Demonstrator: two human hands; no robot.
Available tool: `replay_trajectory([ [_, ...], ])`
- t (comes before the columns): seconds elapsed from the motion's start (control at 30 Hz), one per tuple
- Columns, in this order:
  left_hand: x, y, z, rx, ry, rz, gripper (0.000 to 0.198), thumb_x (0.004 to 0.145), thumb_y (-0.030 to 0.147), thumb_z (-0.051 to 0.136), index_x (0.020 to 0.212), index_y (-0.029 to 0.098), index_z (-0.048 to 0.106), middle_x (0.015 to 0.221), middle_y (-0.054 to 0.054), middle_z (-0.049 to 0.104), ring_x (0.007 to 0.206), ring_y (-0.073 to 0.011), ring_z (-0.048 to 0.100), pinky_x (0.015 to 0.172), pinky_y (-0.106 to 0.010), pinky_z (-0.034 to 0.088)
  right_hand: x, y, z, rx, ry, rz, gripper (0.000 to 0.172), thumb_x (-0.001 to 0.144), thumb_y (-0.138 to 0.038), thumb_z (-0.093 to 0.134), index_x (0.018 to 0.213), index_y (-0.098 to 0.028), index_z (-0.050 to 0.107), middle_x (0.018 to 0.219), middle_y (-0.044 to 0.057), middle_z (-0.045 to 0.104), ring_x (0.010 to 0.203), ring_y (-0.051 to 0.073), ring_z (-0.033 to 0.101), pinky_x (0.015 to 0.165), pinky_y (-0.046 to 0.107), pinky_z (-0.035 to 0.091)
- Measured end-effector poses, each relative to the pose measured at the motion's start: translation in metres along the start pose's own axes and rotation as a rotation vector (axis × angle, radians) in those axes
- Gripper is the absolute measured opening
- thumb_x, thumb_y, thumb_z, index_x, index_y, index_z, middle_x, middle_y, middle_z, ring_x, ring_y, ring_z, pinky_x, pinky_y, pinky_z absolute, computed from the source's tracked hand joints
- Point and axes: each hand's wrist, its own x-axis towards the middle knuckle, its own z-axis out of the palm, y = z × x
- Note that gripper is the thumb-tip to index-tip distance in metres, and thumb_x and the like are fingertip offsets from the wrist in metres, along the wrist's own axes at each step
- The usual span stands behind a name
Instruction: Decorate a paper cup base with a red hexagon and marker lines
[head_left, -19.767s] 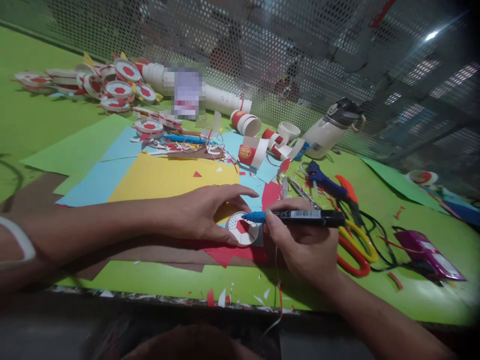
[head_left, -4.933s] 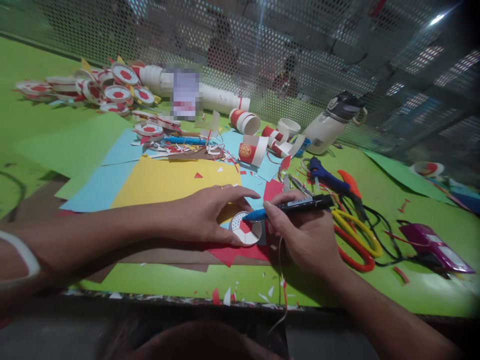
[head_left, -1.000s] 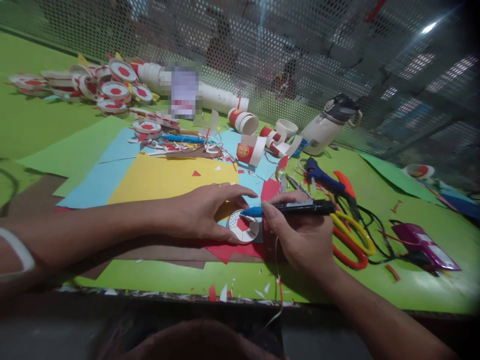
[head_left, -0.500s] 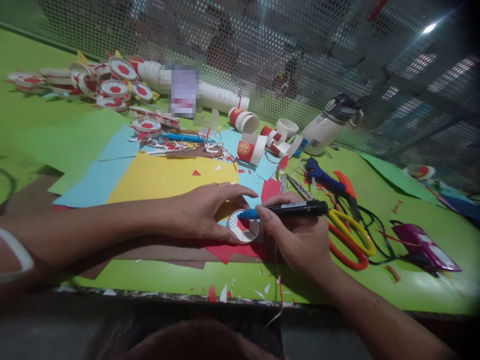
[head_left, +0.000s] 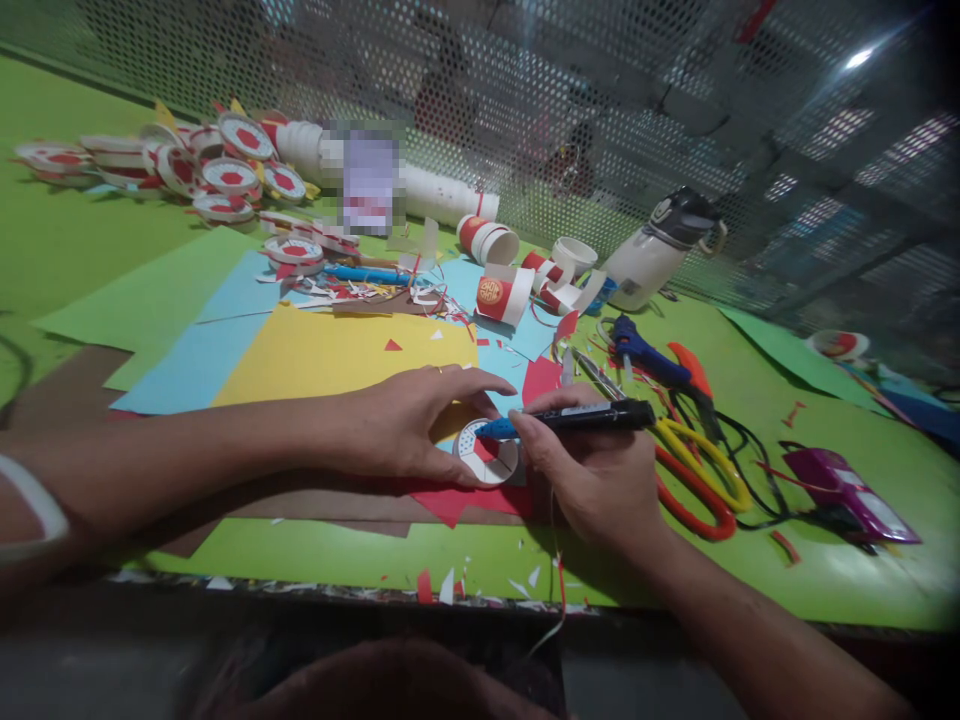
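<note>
My left hand (head_left: 412, 420) grips the rim of a small white paper disc (head_left: 495, 468) between thumb and fingers. The disc has a red centre, dark dividing lines and blue dots in its upper left part. My right hand (head_left: 592, 460) is closed round a black marker (head_left: 592, 415) with a blue front end. Its tip rests on or just above the dotted part; I cannot tell which. Under the disc lie coloured sheets, among them a yellow sheet (head_left: 345, 350) and a red piece (head_left: 454, 505).
Scissors (head_left: 697, 490) with red and yellow handles and a blue glue gun (head_left: 645, 355) lie right of my right hand. Behind are cut paper cups (head_left: 501, 298), a bottle (head_left: 645, 255) and finished-looking discs (head_left: 231, 178). Paper scraps litter the green table (head_left: 300, 560).
Hands, marker and disc stay almost in place. Slightly more blue dots seem to show on the disc, though the difference is hard to make out.
</note>
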Motion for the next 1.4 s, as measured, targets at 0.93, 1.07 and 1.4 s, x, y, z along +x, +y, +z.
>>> replay_trajectory([
  [0.93,0.000,0.004,-0.001,-0.027,-0.024,-0.012,0.073,0.072,0.045,0.072,0.136,0.023,0.042,0.129,-0.009,0.057,0.114,-0.0254,0.055,0.094,-0.035,0.045,0.001,0.007,-0.013,0.038,0.229,0.005,0.013,0.081,-0.028,0.068,0.074,-0.019,0.061,0.061,-0.002,0.059,0.053,0.013,0.057,0.052,0.027,0.046],
  [1.07,0.000,0.003,0.000,-0.016,-0.015,0.001,0.073,0.071,0.041,0.074,0.135,0.022,0.043,0.128,-0.009,0.057,0.114,-0.0253,0.056,0.095,-0.036,0.045,0.000,0.008,-0.012,0.086,0.144,0.066,0.013,0.084,-0.028,0.066,0.075,-0.019,0.060,0.053,-0.005,0.056,0.045,0.010,0.052,0.047,0.024,0.043],
  [1.4,-0.002,0.005,0.001,-0.027,0.003,-0.030,0.089,0.065,0.047,0.077,0.139,0.020,0.036,0.131,-0.011,0.054,0.119,-0.0304,0.052,0.098,-0.041,0.043,-0.001,0.012,-0.020,0.281,-0.039,0.154,0.012,0.086,-0.031,0.063,0.083,-0.020,0.063,0.055,-0.004,0.056,0.049,0.010,0.053,0.048,0.023,0.043],
])
